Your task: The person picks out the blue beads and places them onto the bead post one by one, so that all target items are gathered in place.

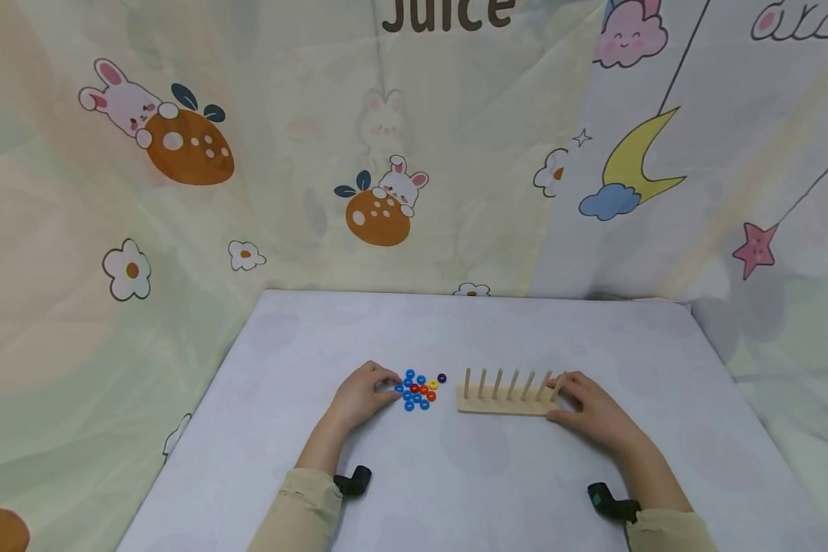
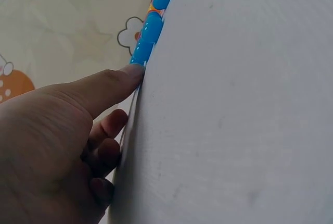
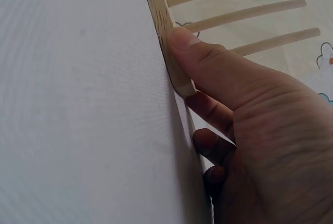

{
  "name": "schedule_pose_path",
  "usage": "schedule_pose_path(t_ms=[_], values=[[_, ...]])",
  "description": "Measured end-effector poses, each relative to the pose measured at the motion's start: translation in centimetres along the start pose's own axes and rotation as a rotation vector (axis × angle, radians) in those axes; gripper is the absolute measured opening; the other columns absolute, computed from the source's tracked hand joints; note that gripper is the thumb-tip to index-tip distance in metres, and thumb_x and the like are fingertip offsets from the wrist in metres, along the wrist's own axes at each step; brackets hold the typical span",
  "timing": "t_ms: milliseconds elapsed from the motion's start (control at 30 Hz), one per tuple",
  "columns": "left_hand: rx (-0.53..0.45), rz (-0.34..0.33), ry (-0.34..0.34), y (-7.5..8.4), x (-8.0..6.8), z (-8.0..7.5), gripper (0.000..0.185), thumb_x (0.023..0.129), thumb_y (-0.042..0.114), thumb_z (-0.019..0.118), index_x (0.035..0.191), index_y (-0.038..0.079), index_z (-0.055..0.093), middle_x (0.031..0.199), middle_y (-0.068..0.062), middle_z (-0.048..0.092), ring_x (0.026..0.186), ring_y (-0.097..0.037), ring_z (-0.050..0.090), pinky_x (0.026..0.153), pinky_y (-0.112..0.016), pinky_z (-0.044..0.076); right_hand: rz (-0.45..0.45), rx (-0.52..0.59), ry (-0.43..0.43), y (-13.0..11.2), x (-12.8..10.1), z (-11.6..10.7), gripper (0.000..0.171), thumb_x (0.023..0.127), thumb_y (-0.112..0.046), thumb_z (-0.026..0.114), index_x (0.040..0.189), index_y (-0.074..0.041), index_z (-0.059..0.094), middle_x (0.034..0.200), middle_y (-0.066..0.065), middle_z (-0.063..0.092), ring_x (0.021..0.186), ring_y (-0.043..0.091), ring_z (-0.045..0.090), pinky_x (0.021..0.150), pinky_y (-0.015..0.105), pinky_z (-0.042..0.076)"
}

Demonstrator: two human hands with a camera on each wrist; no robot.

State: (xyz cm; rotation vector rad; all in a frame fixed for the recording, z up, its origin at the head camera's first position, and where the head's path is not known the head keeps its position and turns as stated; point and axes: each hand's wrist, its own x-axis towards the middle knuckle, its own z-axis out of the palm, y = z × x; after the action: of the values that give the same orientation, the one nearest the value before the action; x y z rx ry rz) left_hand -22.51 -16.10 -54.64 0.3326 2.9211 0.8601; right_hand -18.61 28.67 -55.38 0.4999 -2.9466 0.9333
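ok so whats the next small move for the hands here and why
Probably the left hand should pinch one blue ring from the pile it touches and carry it to a peg. The wooden peg board has all pegs bare, and the right hand already steadies its end.

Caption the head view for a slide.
Left hand touches a cluster of small coloured rings; right hand holds the end of a wooden peg board.
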Motion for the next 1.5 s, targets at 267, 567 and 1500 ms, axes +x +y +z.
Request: schedule_pose_path(t_ms=[267,567,1500], values=[[-0.048,-0.006,-0.019,-0.3,0.2,-0.4,0.021,0.089,0.035,0.074,0.109,0.029,0.071,0.104,0.008,0.061,0.088,-0.012,0.054,0.08,-0.033,0.047,-0.003,0.019,0.011,0.0,0.0,0.1,0.051,0.083,-0.046,0.076,0.124,-0.02,0.063,0.124,0.005,0.057,0.124,0.034,0.051,0.101,0.058,0.041],[-0.128,0.0,-0.044,0.5,0.6,-1.8,0.024,0.092,0.036,0.07,0.115,0.032,0.068,0.094,0.009,0.059,0.083,-0.013,0.053,0.068,-0.028,0.046,0.003,0.017,0.011,0.0,-0.1,0.1,0.053,0.083,-0.048,0.075,0.125,-0.019,0.063,0.125,0.007,0.058,0.125,0.036,0.051,0.101,0.06,0.041],[-0.244,0.252,-0.088,10.0,2.8,-5.0,0.023,0.095,0.039,0.066,0.116,0.03,0.07,0.105,0.015,0.063,0.092,-0.012,0.056,0.073,-0.029,0.051,0.019,0.022,0.01,0.2,0.1,0.2,0.054,0.083,-0.053,0.073,0.125,-0.021,0.064,0.125,0.006,0.058,0.126,0.036,0.051,0.102,0.059,0.041]])
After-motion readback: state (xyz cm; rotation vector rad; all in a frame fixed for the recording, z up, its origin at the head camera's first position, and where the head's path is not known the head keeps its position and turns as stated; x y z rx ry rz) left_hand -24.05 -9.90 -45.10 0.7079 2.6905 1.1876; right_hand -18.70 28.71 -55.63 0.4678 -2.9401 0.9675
